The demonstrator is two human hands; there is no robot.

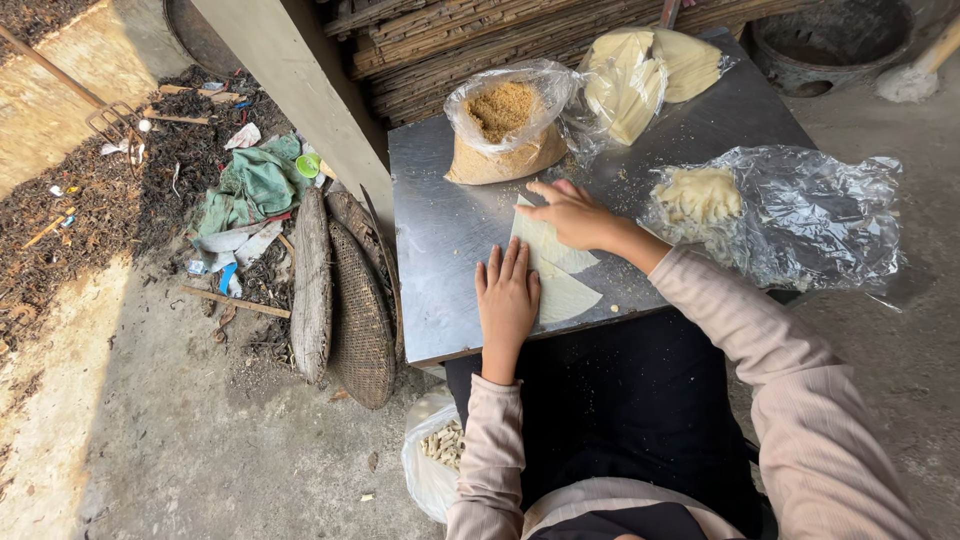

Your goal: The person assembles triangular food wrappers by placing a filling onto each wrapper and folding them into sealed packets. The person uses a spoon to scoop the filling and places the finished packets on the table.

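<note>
Pale sheet: a thin, cream-coloured wrapper [556, 270] lies flat on the metal table [440, 240], near its front edge and about midway along it; it looks cut or folded into wedge-like pieces.
Handling: judged from its look, the sheet is light, limp and easy to tear, so it would want lifting by an edge or corner with flat fingers, not a pinch in the middle.
Left hand [506, 295]: laid palm down, fingers straight and close together, pressing the sheet's left edge and the table beside it; it grips nothing.
Right hand [572, 215]: spread flat on the sheet's far end, fingers slightly apart, holding nothing.
Crumb bag: an open clear bag of brown, sandy crumbs [503, 135] stands toward the back left corner.
Stacked sheets: more pale rounds in plastic [640, 75] sit at the back edge.
Filling bag: a crinkled clear bag with pale yellow lumps [700, 195] lies at the right edge, spilling over it.
Crumbs: loose specks are scattered on the table between the bags.
Below the table: a white bag of small pale pieces [440, 450] rests by the person's knee; woven baskets [355, 310] lean at the left side.
</note>
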